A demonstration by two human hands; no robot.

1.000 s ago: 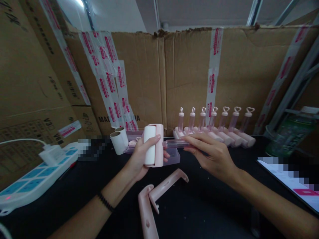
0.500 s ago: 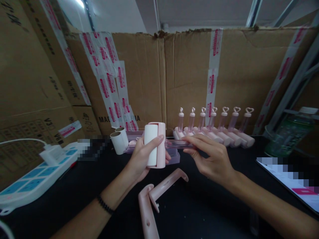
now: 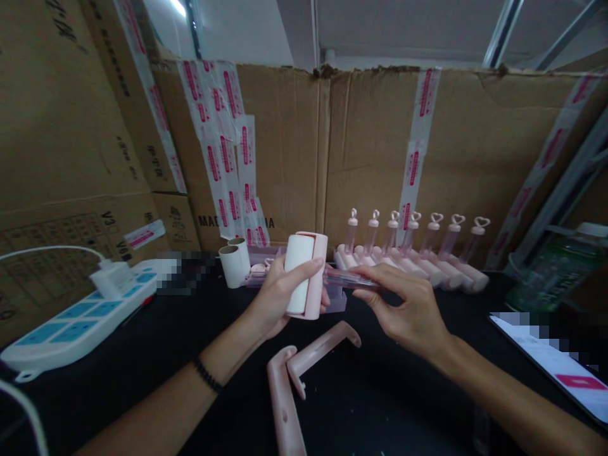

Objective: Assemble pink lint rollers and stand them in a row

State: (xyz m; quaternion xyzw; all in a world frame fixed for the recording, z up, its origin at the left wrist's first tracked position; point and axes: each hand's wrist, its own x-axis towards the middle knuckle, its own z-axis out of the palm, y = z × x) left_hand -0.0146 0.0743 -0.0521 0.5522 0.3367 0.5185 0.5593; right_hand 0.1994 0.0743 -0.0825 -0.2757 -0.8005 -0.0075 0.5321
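My left hand (image 3: pixel 278 294) is wrapped round a small lint roller (image 3: pixel 299 275), a white paper roll in a pink half-shell, held upright above the table. My right hand (image 3: pixel 403 304) pinches a clear pinkish handle (image 3: pixel 349 278) that extends sideways from the shell; whether it is fixed there I cannot tell. Below my hands lie two loose pink shell parts, one angled (image 3: pixel 325 348) and one pointing toward me (image 3: pixel 285 405). White paper rolls (image 3: pixel 234 265) stand behind my left hand, beside a lilac tray (image 3: pixel 266 254) with small pink pieces, partly hidden.
Several finished-looking pink rollers (image 3: pixel 441 272) with upright clear handles and heart loops line the back right. A power strip (image 3: pixel 80 320) lies left, a phone-like screen (image 3: pixel 555 373) and green bottle (image 3: pixel 553 269) right. Taped cardboard (image 3: pixel 370 139) walls the back.
The view has shifted slightly, so everything sits a little further right. Both hands keep the same hold on the roller and its handle.
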